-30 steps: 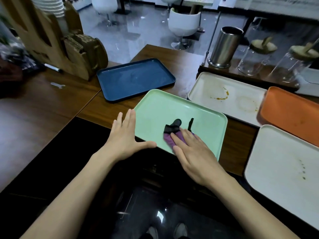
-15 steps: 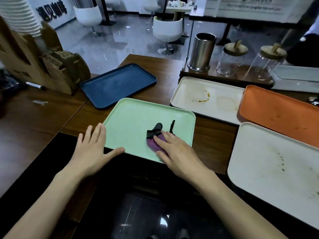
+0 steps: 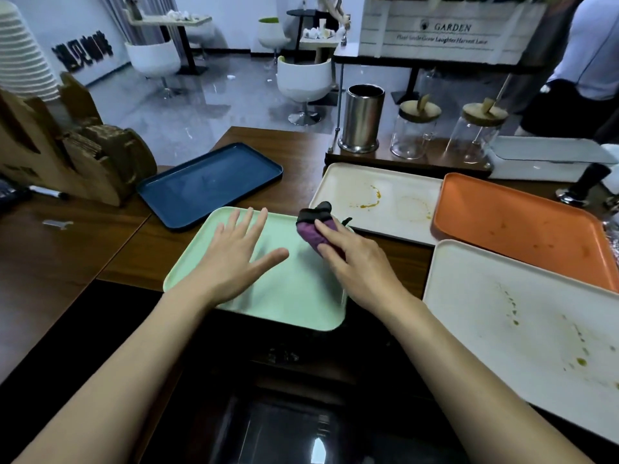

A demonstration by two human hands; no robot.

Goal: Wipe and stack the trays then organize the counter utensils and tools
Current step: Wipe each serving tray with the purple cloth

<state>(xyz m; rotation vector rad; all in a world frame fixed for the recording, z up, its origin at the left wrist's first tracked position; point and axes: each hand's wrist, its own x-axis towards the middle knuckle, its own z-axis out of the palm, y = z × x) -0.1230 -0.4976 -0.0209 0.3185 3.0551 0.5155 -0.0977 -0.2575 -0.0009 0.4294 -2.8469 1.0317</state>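
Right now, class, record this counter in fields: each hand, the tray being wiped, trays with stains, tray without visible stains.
Left hand: flat, fingers spread, on mint-green tray
Right hand: presses purple cloth onto that tray's far right corner
Stained: far cream tray, near cream tray, orange tray
No visible stains: dark blue tray

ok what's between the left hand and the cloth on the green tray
Nothing but bare green tray: the head view shows a clear strip between the left hand and the purple cloth under the right hand.
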